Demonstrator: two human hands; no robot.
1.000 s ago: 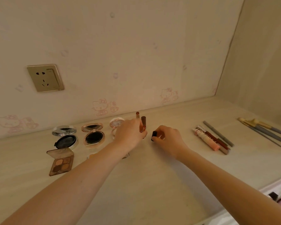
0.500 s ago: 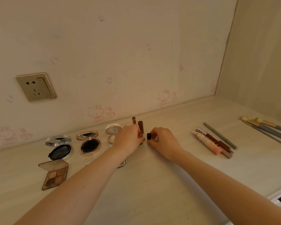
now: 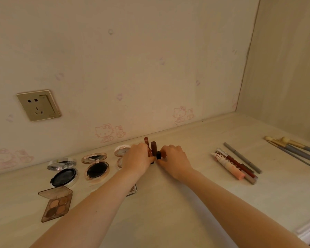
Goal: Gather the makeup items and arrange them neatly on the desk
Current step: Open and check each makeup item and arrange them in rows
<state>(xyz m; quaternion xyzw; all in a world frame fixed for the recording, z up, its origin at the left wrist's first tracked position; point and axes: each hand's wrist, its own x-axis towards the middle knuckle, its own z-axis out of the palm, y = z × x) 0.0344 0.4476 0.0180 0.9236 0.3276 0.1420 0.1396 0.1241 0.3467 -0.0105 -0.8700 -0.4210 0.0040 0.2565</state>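
Head view: I see the left grip [image 3: 139,157] curled, back of the hand toward me, grasping a short rose-gold lipstick [image 3: 150,153] that stands upright at its fingertips. Just behind it stand a taller rose-gold lipstick [image 3: 146,141] and a brown lipstick [image 3: 153,145], both upright near the back wall. The right grip [image 3: 172,158] pinches a black-capped lipstick [image 3: 158,155], held right beside the short one, so the two grips nearly meet. All of this sits mid-counter [image 3: 168,212]. Left of the hands lie three open compacts in a row: a white compact [image 3: 122,151], partly hidden by the left grip, a rose-gold compact [image 3: 96,166] and a silver compact [image 3: 64,171]. In front of the silver one lies an open eyeshadow palette [image 3: 56,204]. To the right, well apart, lip gloss tubes [image 3: 234,167] lie side by side with a grey pencil [image 3: 242,157], and brushes [image 3: 293,149] lie farther right. A socket [image 3: 38,105] sits on the wall
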